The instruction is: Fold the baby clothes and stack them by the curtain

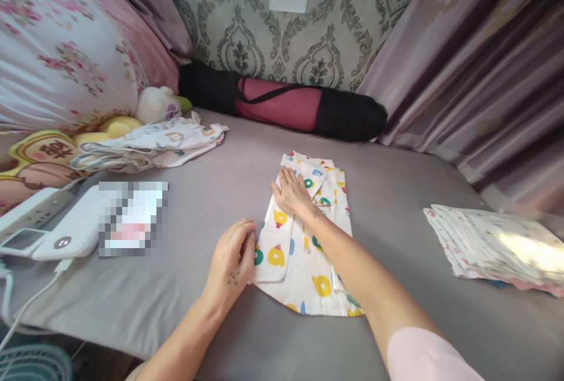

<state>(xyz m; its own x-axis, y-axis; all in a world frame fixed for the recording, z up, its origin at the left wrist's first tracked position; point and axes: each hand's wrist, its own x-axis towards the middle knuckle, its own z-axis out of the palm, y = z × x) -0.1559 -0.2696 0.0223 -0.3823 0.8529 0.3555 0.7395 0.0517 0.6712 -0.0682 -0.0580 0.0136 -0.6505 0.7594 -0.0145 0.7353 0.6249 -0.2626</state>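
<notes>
A white child's garment printed with yellow, green, blue and red figures lies on the grey bed sheet in front of me, its left side folded inward as a long strip. My right hand rests flat on the upper left of this fold, fingers stretched out; the forearm crosses over the garment. At the garment's left edge is my left hand, its fingers curled together and the thumb against the cloth's border. Whether cloth is between those fingers is hidden.
Folded cloths are stacked at right. At left lie a crumpled printed garment, plush toys, a white power bank, a power strip and a blurred phone-like item. A black and red long bag lies along the wall.
</notes>
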